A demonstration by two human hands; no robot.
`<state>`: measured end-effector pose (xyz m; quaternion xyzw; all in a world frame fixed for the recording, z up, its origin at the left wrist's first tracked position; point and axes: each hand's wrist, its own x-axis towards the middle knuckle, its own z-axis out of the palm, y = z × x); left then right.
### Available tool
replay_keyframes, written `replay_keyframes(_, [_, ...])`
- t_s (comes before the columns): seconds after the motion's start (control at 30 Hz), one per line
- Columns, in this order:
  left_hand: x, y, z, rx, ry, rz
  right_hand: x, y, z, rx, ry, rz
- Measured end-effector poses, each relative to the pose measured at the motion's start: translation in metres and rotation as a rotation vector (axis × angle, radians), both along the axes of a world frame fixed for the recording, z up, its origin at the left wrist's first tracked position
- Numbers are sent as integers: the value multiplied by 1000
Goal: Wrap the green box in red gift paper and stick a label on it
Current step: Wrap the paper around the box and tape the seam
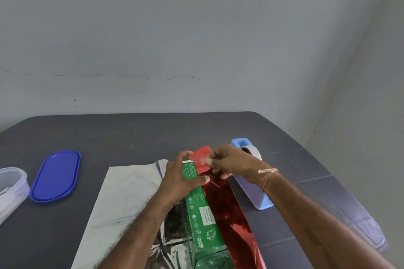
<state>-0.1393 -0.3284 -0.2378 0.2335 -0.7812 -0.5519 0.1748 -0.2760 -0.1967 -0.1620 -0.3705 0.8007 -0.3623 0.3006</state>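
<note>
The green box (202, 214) lies lengthwise on the silver back of the gift paper (124, 194), near the table's front. A shiny red flap of that paper (227, 209) is folded up over the box's right side and top. My left hand (179, 179) grips the far end of the box, thumb pressing the red flap's edge down. My right hand (229, 164) pinches a short strip of clear tape (202, 159) just above the far end of the box.
A blue tape dispenser (251, 179) with a white roll stands right of the box, under my right wrist. At the left lie a blue oval lid (55, 176) and a clear plastic container (11, 188). A grey wall stands behind the dark table (109, 137).
</note>
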Motion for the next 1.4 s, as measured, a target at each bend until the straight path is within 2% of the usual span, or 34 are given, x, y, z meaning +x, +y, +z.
replay_keyframes(0.2, [3,15,2,-264,37,113,3,11,-7,-71,-38,21])
replay_keyframes(0.3, [6,26,4,-294,46,165,7,14,-10,-114,-69,13])
replay_keyframes(0.43, [15,33,3,-179,3,90,16,19,-10,-176,-126,-10])
replay_keyframes(0.57, [26,36,-9,-48,56,-9,28,27,-9,-254,-167,-36])
replay_keyframes(0.67, [26,33,-19,39,74,-6,37,35,-8,-291,-92,-84])
replay_keyframes(0.73, [25,32,-20,75,84,-20,43,43,-7,-240,-22,-89])
replay_keyframes(0.9, [26,23,-20,182,47,-117,47,54,-7,-139,-126,-45])
replay_keyframes(1.07, [33,16,-13,266,-47,-233,49,50,0,-45,-100,-2])
replay_keyframes(1.4, [35,9,-9,235,-95,-320,56,33,1,67,25,44])
